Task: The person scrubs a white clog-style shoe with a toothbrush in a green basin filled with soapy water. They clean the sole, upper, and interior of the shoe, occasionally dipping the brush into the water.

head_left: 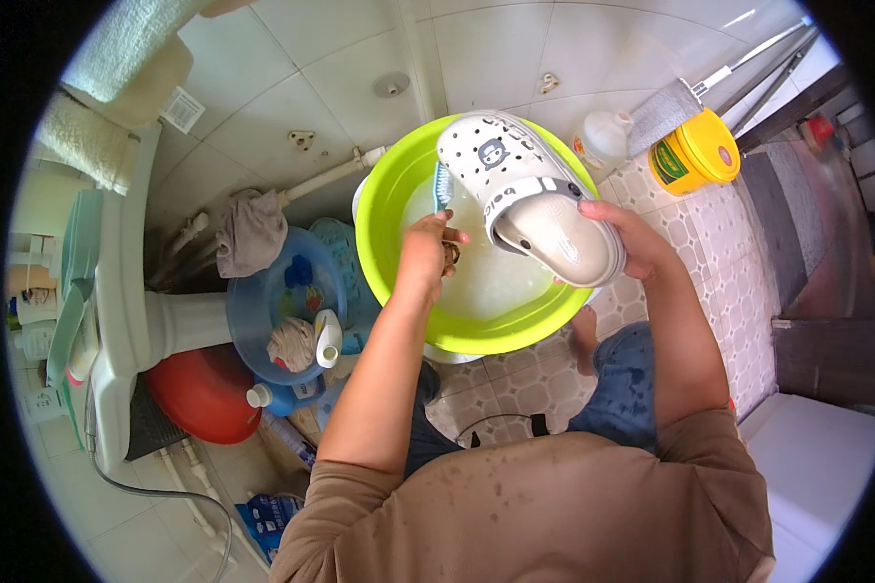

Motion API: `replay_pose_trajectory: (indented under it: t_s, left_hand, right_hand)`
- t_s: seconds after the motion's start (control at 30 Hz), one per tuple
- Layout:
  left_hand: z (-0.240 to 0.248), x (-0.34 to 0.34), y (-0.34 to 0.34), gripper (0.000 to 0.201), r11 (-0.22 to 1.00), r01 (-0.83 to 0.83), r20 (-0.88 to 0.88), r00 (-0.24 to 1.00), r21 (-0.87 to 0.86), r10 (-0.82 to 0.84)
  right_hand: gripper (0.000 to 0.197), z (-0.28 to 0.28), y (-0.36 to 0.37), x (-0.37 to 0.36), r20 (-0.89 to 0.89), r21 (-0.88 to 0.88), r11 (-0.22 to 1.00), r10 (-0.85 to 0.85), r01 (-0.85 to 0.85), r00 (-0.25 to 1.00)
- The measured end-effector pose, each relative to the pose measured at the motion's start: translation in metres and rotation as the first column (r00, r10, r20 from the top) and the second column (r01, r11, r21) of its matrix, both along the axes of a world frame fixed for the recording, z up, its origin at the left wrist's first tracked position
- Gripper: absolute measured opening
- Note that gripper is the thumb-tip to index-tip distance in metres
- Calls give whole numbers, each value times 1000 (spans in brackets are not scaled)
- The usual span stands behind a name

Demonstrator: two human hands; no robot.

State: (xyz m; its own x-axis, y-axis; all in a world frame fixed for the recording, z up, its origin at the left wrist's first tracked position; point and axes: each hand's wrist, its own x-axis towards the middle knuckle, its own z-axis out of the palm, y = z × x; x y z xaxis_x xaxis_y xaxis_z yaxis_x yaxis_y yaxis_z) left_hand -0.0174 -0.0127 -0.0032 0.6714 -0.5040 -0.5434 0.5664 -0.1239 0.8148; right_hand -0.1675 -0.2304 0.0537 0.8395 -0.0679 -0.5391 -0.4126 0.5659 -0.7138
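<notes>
My right hand (pixel 634 238) grips a white clog (pixel 559 231) by its heel end, fingers wrapped round the side. The clog is tilted over a lime-green basin (pixel 384 277), its holed toe pointing up and left and its strap lying across the middle. My left hand (pixel 428 255) is closed round the handle of a blue and white brush (pixel 443 187). The brush's bristles are up beside the clog's left edge, and I cannot tell whether they touch it. Cloudy water (pixel 491 294) lies in the basin below both hands.
On the left, a blue basin (pixel 246 335) holds cloths and a white bottle (pixel 329 340), with a red basin (pixel 204 396) below it. A white sink (pixel 117 369) stands further left. Back right are a clear jug (pixel 605 138), a yellow bucket (pixel 695 154) and a mop (pixel 666 119).
</notes>
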Motion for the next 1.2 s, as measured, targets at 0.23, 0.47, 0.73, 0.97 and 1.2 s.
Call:
replay_pose_trajectory:
  t_s: [0.23, 0.47, 0.73, 0.97, 1.2]
  left_hand:
    - [-38, 7, -2, 37, 836, -80, 657, 662, 542, -362]
    - [-38, 8, -3, 39, 896, -155, 636, 754, 417, -166]
    - [-26, 5, -3, 29, 982, -29, 283, 959, 189, -26]
    - [-13, 7, 1, 16, 996, -79, -2, 997, -32, 79]
    - [-18, 10, 7, 14, 972, -208, -163, 968, -110, 189]
  right_hand:
    - [51, -8, 12, 16, 55, 302, 944, 125, -136, 991]
    - [49, -39, 7, 12, -75, -185, 961, 197, -208, 978]
    - [49, -43, 1, 10, 19, -228, 962, 159, -151, 987]
    - [43, -59, -7, 11, 37, -136, 978, 166, -159, 985]
    - [41, -28, 5, 18, -58, -15, 995, 97, -98, 994]
